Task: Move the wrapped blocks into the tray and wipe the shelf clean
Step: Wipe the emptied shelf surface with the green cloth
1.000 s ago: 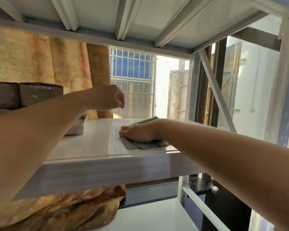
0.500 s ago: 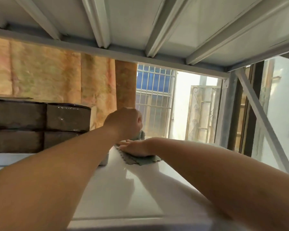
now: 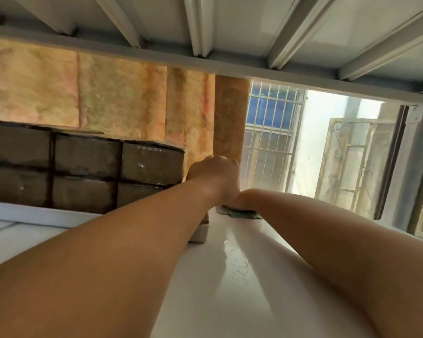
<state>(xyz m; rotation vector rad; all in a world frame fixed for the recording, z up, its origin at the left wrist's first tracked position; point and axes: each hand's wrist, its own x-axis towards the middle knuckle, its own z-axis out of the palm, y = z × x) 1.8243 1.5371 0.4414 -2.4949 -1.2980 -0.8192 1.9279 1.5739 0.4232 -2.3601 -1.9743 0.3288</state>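
Cloth (image 3: 239,212) | far shelf (image 3: 230,289) end, under right hand (image 3: 244,198), grip unclear | left hand (image 3: 215,176) fisted above, contents hidden | blocks (image 3: 83,172) leftward

This looks like a storage corner of a home or small storeroom rather than a shop or lab. A white metal rack fills the view: its smooth shelf (image 3: 249,276) runs away from the camera, and the ribbed underside of the upper shelf (image 3: 230,23) hangs close overhead. At the far left, dark wrapped blocks (image 3: 83,172) sit stacked two high, sealed in glossy film. Behind them hangs a mottled orange curtain (image 3: 122,93). Far right, a barred window (image 3: 269,132) and an ornate metal gate (image 3: 352,162) open onto a bright white wall outside.
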